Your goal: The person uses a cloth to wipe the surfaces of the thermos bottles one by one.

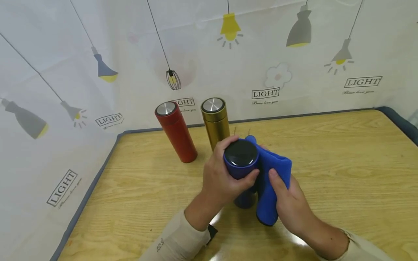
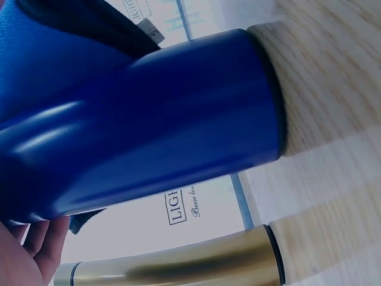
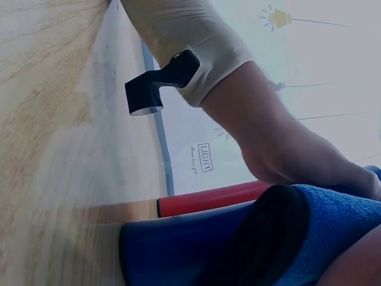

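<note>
My left hand (image 1: 220, 177) grips a dark blue thermos bottle (image 1: 242, 171) around its upper end, thumb in front just below the glossy black lid top. My right hand (image 1: 292, 203) holds a folded bright blue cloth (image 1: 274, 168), its thumb lying on the near face. That cloth lies along the bottle's right side and hides part of it. In the left wrist view, the smooth blue body and black base rim of the bottle (image 2: 178, 113) show close up. The right wrist view shows the cloth's dark edge (image 3: 280, 226) overlapping the bottle.
A red thermos (image 1: 177, 136) and a gold thermos (image 1: 216, 125), both with silver lid tops, stand upright on the wooden table (image 1: 343, 163) behind my left hand. Behind the table's back edge hangs a pale backdrop (image 1: 202, 47) printed with lamps.
</note>
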